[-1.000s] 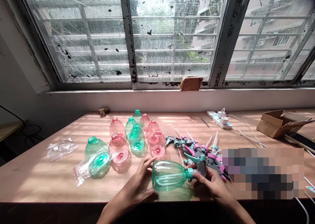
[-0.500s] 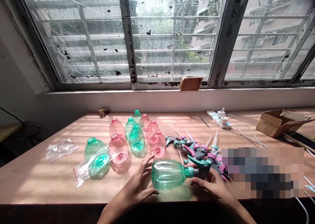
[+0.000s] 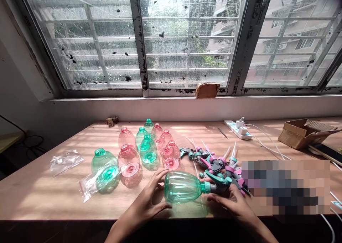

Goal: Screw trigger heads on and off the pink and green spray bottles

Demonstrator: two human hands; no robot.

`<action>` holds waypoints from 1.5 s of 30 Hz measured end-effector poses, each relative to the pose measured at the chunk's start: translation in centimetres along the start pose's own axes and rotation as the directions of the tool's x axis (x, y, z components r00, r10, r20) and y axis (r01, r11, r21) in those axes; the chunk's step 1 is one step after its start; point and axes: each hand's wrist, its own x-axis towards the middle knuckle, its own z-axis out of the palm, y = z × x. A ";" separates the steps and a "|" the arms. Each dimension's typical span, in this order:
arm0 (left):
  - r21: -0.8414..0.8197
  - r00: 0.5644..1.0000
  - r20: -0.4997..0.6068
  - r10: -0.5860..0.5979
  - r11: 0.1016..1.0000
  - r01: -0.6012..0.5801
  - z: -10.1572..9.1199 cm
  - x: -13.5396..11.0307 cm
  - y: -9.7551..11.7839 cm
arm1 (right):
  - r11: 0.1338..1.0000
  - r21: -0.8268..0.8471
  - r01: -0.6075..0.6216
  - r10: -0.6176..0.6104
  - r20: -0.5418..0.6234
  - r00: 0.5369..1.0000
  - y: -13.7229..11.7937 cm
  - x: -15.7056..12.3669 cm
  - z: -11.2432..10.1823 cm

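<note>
Single head-worn view — the camera is looking forward and down across the desk [image 3: 40, 196] toward the window [image 3: 187, 40], sitting close above the left hand [image 3: 144, 204] and right hand [image 3: 232, 204] at the frame's lower edge.

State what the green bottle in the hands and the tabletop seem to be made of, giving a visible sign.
Green bottle: likely tinted see-through plastic, glossy; the surface behind shows through, ribs glint. Tabletop: apparently wood or laminate, matt; warm brown, faint grain.

Left hand [image 3: 149, 200] cupping a green bottle [image 3: 183, 187] lying sideways, right hand [image 3: 229, 202] at three o'clock gripping its spray head [image 3: 220, 182], pink and green bottles [image 3: 145, 150] at eleven o'clock
</note>
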 end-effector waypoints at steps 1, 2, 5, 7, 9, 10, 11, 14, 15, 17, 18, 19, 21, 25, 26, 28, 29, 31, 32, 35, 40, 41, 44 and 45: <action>-0.019 1.000 0.006 0.000 1.000 0.000 0.0 0.0 0.1 | 1.000 -0.025 0.010 -0.010 0.023 1.000 -0.1 0.0 -0.1; -0.041 1.000 0.017 -0.007 0.999 0.008 0.1 0.0 0.2 | 0.998 -0.055 0.019 -0.016 0.047 0.999 -0.1 0.1 -0.3; -0.111 0.997 0.053 -0.057 0.992 0.062 0.1 0.0 0.4 | 0.988 -0.141 0.054 -0.039 0.107 0.994 -0.3 0.3 -0.8; -0.140 0.992 0.072 -0.101 0.984 0.110 0.1 0.0 0.5 | 0.981 -0.164 0.104 -0.080 0.145 0.986 -0.4 0.4 -1.1; -0.155 0.987 0.093 -0.128 0.978 0.142 0.1 0.1 0.5 | 0.973 -0.158 0.166 -0.137 0.181 0.974 -0.5 0.4 -1.1; -0.153 0.986 0.099 -0.132 0.977 0.147 0.1 0.1 0.5 | 0.970 -0.149 0.192 -0.162 0.194 0.967 -0.6 0.4 -1.1; -0.145 0.986 0.100 -0.131 0.979 0.144 0.0 0.1 0.5 | 0.967 -0.142 0.213 -0.183 0.201 0.962 -0.7 0.4 -1.1; -0.105 0.991 0.072 -0.113 0.987 0.120 0.0 0.1 0.5 | 0.958 -0.155 0.243 -0.208 0.213 0.955 -1.1 0.4 -0.9; -0.094 0.992 0.062 -0.110 0.989 0.115 0.0 0.1 0.5 | 0.958 -0.159 0.237 -0.203 0.208 0.957 -1.1 0.4 -0.8; -0.091 0.993 0.053 -0.107 0.990 0.111 0.0 0.1 0.5 | 0.965 -0.151 0.214 -0.186 0.179 0.966 -1.0 0.3 -0.6; -0.096 0.993 0.053 -0.108 0.989 0.112 0.0 0.1 0.4 | 0.970 -0.139 0.198 -0.176 0.160 0.971 -0.9 0.2 -0.5; -0.102 0.993 0.053 -0.109 0.988 0.114 0.0 0.1 0.4 | 0.976 -0.122 0.180 -0.163 0.139 0.977 -0.8 0.2 -0.5; -0.109 0.993 0.048 -0.110 0.987 0.115 0.0 0.1 0.2 | 0.984 -0.113 0.141 -0.132 0.086 0.988 -0.7 0.1 -0.3; -0.104 0.993 0.026 -0.114 0.988 0.116 0.1 0.1 0.0 | 0.972 -0.196 0.127 -0.131 -0.006 0.991 -0.9 0.0 0.0; -0.107 0.993 0.025 -0.112 0.988 0.114 0.1 0.0 -0.1 | 0.972 -0.201 0.125 -0.130 -0.010 0.992 -1.0 0.1 0.1; -0.115 0.994 0.030 -0.106 0.987 0.109 0.1 0.0 -0.2 | 0.982 -0.162 0.102 -0.104 -0.005 0.995 -1.0 0.1 0.1; -0.114 0.994 0.034 -0.104 0.988 0.107 0.1 0.0 -0.2 | 0.986 -0.137 0.093 -0.094 -0.002 0.996 -0.9 0.1 0.1; -0.097 0.994 0.037 -0.099 0.990 0.102 0.1 0.0 -0.3 | 0.991 -0.106 0.083 -0.084 -0.008 0.996 -0.5 0.1 -0.1; -0.080 0.995 0.033 -0.091 0.992 0.093 0.1 0.0 -0.4 | 0.992 -0.103 0.074 -0.076 -0.019 0.997 -0.3 0.1 -0.2; -0.003 1.000 0.000 -0.024 1.000 0.024 0.2 0.1 -0.6 | 0.995 -0.100 -0.012 0.006 -0.055 0.998 0.4 0.2 -0.4; 0.097 0.991 -0.034 0.130 0.987 -0.126 0.2 0.1 -0.3 | 0.998 -0.033 -0.052 0.048 -0.110 0.993 0.7 0.2 0.1; 0.087 0.992 -0.029 0.125 0.989 -0.122 0.1 0.1 -0.2 | 0.998 -0.019 -0.053 0.050 -0.118 0.992 0.7 0.2 0.2; -0.002 0.999 -0.002 0.042 0.999 -0.042 0.1 0.0 -0.1 | 0.998 0.008 -0.068 0.068 -0.113 0.991 0.5 0.2 0.4; -0.031 1.000 0.003 0.015 0.999 -0.015 0.1 0.0 -0.3 | 0.998 0.006 -0.069 0.069 -0.108 0.992 0.5 0.2 0.4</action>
